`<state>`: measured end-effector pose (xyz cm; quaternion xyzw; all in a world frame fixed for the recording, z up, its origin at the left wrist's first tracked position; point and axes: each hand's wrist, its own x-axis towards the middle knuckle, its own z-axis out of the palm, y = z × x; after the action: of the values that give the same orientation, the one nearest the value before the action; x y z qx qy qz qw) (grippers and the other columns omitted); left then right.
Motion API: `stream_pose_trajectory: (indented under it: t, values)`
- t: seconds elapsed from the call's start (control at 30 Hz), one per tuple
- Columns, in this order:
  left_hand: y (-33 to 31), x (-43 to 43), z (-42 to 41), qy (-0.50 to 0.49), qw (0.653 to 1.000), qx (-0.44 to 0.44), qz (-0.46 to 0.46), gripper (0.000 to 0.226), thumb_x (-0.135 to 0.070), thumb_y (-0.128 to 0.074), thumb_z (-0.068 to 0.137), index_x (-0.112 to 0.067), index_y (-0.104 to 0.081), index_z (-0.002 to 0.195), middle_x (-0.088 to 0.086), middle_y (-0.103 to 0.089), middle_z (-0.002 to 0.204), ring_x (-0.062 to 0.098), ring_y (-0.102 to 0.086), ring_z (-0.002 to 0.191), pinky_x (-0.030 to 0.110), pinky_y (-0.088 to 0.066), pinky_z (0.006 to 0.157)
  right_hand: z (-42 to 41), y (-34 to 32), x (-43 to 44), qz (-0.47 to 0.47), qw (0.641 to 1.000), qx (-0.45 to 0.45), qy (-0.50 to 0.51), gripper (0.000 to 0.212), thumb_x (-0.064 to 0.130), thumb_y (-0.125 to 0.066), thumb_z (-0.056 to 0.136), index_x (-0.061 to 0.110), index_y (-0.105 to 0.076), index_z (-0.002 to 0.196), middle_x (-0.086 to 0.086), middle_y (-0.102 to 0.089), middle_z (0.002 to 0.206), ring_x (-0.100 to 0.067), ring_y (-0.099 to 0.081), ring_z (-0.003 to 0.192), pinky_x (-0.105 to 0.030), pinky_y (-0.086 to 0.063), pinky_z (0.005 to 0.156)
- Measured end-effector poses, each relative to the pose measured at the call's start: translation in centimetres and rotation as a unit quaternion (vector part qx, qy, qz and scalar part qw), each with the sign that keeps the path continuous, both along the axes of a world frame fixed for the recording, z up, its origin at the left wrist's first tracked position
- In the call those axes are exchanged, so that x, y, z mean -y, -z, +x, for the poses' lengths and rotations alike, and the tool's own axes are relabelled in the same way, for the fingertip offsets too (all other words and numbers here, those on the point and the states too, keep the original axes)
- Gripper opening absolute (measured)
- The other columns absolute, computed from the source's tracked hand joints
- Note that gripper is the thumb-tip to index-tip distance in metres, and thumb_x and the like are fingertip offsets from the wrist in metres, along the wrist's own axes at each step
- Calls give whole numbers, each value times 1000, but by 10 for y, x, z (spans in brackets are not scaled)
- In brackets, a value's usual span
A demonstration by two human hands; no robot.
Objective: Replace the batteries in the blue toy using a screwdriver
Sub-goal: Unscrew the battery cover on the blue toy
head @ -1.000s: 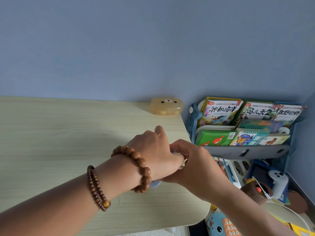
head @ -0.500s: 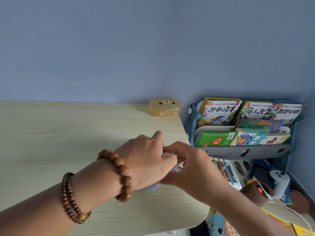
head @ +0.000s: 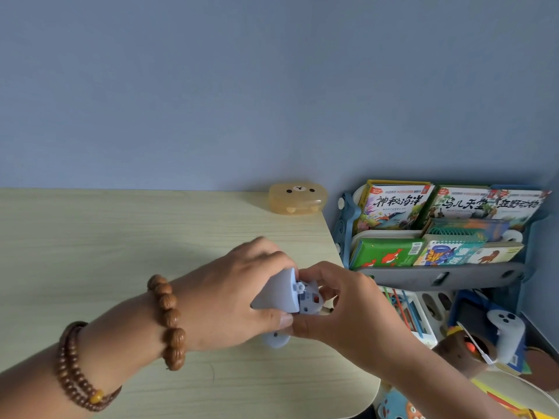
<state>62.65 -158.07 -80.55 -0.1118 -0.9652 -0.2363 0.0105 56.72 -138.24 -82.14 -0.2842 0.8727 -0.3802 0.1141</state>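
Note:
The blue toy (head: pixel 279 293) is a pale blue plastic piece held just above the right part of the wooden table (head: pixel 121 237). My left hand (head: pixel 239 294) grips its smooth body from the left, thumb underneath. My right hand (head: pixel 341 306) pinches the toy's end from the right, where small white parts and an orange spot show. A rounded pale blue bit (head: pixel 275 340) sticks out below my left hand, touching the table. No screwdriver or batteries are in view.
A translucent yellow bear-face box (head: pixel 298 197) sits at the table's back right corner. Right of the table stands a blue rack of picture books (head: pixel 438 231). Below it lie toys and a white game controller (head: pixel 505 331). A blue wall rises behind.
Both hands have shifted left and tilted the toy up, so its blue body and end face now show between the fingers.

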Motion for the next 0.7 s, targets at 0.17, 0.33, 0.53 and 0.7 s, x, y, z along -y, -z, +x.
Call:
stream_pose_trajectory:
  t: [0.17, 0.33, 0.53, 0.7]
  values:
    - [-6, 11, 2, -28, 994, -69, 75, 54, -65, -66, 75, -38, -59, 121, -22, -47, 106, -1, -54, 99, 17, -48, 84, 0, 1, 0, 0, 1000, 9, 16, 57, 57, -90, 52, 41, -68, 103, 16, -72, 82, -1, -64, 71, -11, -46, 60]
    - [-14, 35, 11, -113, 963, -110, 219, 46, -54, -74, 64, -34, -64, 104, -14, -68, 100, 5, -71, 91, 22, -58, 81, 1, 0, 0, 5, 1000, 17, 12, 54, 53, -90, 55, 42, -68, 104, 28, -69, 85, 5, -60, 65, -7, -44, 57]
    - [9, 81, 54, -263, 941, -167, 134, 47, -43, -90, 54, -29, -53, 79, -6, -67, 77, 4, -68, 78, 6, -50, 63, 0, -4, 4, 15, 1000, 18, 1, 46, 53, -88, 58, 45, -64, 97, 36, -67, 86, 10, -61, 76, -6, -45, 61]
    - [39, 89, 74, -276, 936, -215, -42, 46, -34, -88, 58, -24, -45, 72, -9, -47, 76, 12, -49, 57, 22, -41, 50, 0, 0, 7, 14, 1000, 2, 5, 50, 57, -87, 56, 45, -65, 100, 30, -70, 87, 8, -59, 65, -8, -45, 58]
